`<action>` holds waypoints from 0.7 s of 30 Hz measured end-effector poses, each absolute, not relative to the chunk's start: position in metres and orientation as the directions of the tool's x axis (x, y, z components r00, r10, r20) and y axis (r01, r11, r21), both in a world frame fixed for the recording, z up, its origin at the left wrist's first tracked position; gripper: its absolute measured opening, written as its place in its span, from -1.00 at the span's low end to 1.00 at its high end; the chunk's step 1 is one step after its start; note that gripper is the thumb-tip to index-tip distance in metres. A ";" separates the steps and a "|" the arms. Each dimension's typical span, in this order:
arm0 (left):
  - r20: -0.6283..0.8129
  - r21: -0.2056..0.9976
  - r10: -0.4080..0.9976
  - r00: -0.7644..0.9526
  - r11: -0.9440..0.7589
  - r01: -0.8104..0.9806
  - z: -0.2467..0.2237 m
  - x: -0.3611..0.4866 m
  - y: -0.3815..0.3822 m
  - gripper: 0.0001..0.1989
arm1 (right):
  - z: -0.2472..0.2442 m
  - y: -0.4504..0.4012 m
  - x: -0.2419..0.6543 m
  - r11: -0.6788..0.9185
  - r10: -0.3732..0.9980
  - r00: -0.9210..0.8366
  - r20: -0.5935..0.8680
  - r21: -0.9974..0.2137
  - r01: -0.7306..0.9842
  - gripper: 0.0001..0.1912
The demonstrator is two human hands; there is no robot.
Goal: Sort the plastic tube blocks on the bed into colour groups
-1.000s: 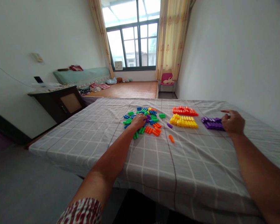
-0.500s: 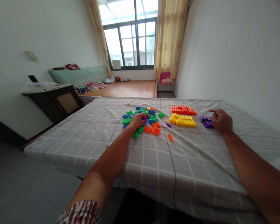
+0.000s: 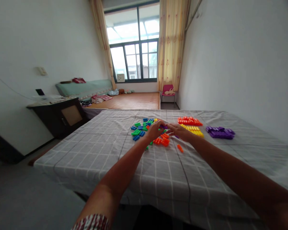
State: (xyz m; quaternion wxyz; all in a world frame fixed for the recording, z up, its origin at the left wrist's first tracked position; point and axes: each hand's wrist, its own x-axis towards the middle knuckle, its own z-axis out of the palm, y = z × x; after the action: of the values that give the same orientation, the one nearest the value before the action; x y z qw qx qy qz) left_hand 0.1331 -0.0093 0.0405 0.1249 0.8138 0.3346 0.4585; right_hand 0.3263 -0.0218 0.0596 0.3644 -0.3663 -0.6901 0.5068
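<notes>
My left hand (image 3: 156,129) pinches glossy purple piece (image 3: 163,126); right hand (image 3: 179,131) loosely spread beside it; stubby orange cylinder (image 3: 180,148) on creased checked cloth (image 3: 158,169).

Behind the low stack of yellow tube-shaped plastic pieces (image 3: 194,130), we are meeting red-orange tube-shaped plastic pieces (image 3: 189,121). Our right hand (image 3: 179,131) and left hand (image 3: 156,129) are crowding its left; our right forearm (image 3: 218,152) is barring its near side. Rightward, a narrow gap is parting it from stacked purple plastic pieces (image 3: 220,133), and grey checked tablecloth (image 3: 252,138) is lying open beyond.
</notes>
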 end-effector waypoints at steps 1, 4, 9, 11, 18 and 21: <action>0.670 0.496 0.651 0.358 -0.751 0.436 0.040 0.132 -0.010 -0.83 | 0.057 -0.023 0.317 0.200 0.869 -0.477 0.133 -0.975 0.092 -0.54; 0.673 0.450 0.626 0.395 -0.770 0.453 0.041 0.124 -0.012 -0.81 | 0.047 -0.023 0.303 0.192 0.870 -0.463 0.170 -0.981 0.001 -0.47; 0.656 0.317 0.587 0.473 -0.784 0.534 0.050 0.078 -0.002 -0.57 | 0.036 -0.017 0.315 0.284 0.939 -0.245 0.240 -0.945 0.161 -0.52; 0.685 0.328 0.651 0.327 -0.677 0.659 0.049 0.044 0.007 -0.65 | 0.033 -0.014 0.329 0.317 0.948 -0.093 0.303 -0.899 0.301 -0.56; 0.688 0.472 0.721 -0.086 -0.354 0.808 0.001 -0.065 0.034 -0.73 | 0.009 -0.008 0.366 0.328 0.807 0.200 0.555 -0.703 0.631 -0.59; 0.619 0.553 0.773 -0.141 -0.300 0.778 -0.013 -0.078 0.041 -0.69 | -0.001 -0.009 0.371 0.302 0.783 0.224 0.580 -0.670 0.679 -0.58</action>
State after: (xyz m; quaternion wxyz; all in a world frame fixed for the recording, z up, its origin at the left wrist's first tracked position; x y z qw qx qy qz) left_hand -0.0781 0.0410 -0.0127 -0.0025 0.6552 0.5916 0.4698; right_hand 0.3708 -0.0089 -0.0007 0.5151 -0.5888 -0.6209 0.0508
